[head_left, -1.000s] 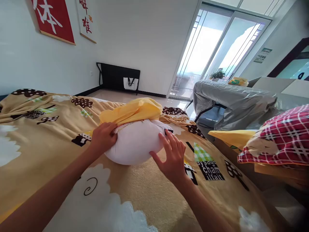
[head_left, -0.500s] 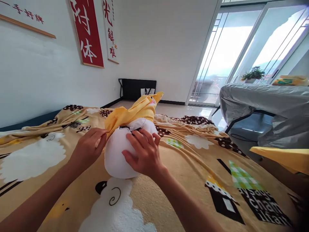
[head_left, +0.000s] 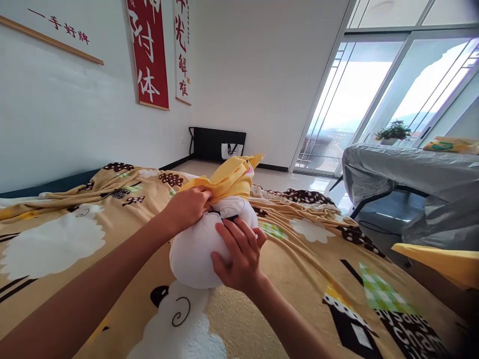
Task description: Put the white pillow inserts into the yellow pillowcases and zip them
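Observation:
A white pillow (head_left: 190, 252) lies on the tan patterned blanket (head_left: 292, 269) in the middle of the view. A yellow pillowcase (head_left: 230, 182) is bunched over its far end. My left hand (head_left: 187, 207) grips the near edge of the yellow pillowcase on top of the pillow. My right hand (head_left: 239, 254) presses on the white pillow's near right side, fingers spread around it.
A grey covered table (head_left: 407, 172) stands to the right with a potted plant (head_left: 391, 132) behind it. Yellow fabric (head_left: 445, 262) lies at the right edge. A black rack (head_left: 217, 142) stands by the far wall, red banners (head_left: 149, 55) hang on the left wall.
My left hand moved from the pillow's left side up onto the yellow pillowcase edge. My right hand slid down toward the pillow's near end. The view turned left, away from the red plaid pillow.

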Demonstrator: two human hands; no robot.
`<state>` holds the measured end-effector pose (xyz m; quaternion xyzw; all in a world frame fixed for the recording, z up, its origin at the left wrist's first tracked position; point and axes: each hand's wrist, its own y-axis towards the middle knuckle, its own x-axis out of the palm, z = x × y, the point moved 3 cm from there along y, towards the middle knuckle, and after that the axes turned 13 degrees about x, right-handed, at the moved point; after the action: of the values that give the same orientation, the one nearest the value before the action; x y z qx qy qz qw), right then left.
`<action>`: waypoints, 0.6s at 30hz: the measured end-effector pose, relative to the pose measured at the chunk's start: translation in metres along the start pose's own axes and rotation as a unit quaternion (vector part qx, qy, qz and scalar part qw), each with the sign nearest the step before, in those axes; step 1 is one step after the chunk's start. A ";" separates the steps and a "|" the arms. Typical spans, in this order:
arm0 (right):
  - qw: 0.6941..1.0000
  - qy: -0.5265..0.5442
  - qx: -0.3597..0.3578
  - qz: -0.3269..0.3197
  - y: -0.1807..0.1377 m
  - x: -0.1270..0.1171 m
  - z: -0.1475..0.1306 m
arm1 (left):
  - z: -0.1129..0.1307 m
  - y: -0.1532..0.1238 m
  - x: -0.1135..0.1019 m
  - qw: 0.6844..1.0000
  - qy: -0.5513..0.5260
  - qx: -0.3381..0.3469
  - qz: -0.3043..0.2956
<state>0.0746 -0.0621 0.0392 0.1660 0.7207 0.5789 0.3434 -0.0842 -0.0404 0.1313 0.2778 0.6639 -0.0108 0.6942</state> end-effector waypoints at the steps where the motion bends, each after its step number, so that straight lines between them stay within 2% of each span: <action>1: 1.000 0.000 -0.001 -0.003 -0.001 0.001 0.000 | 0.003 0.002 -0.001 0.999 0.031 -0.008 -0.010; 4: 1.000 -0.004 0.006 -0.014 0.001 0.004 0.000 | 0.006 0.010 0.000 0.998 0.057 -0.025 -0.026; 10: 0.999 -0.003 0.020 -0.027 0.005 0.008 -0.003 | -0.009 0.030 0.015 0.998 -0.024 -0.052 -0.007; 14: 0.997 -0.024 0.013 -0.069 0.004 0.012 -0.004 | -0.015 0.029 0.024 0.992 -0.072 -0.081 0.061; 18: 0.993 -0.002 0.003 -0.115 0.010 0.017 -0.001 | -0.018 0.020 0.026 0.977 -0.119 -0.113 0.133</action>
<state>0.0597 -0.0492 0.0440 0.0842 0.7359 0.5335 0.4084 -0.0904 -0.0071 0.1157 0.2800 0.5302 0.1235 0.7907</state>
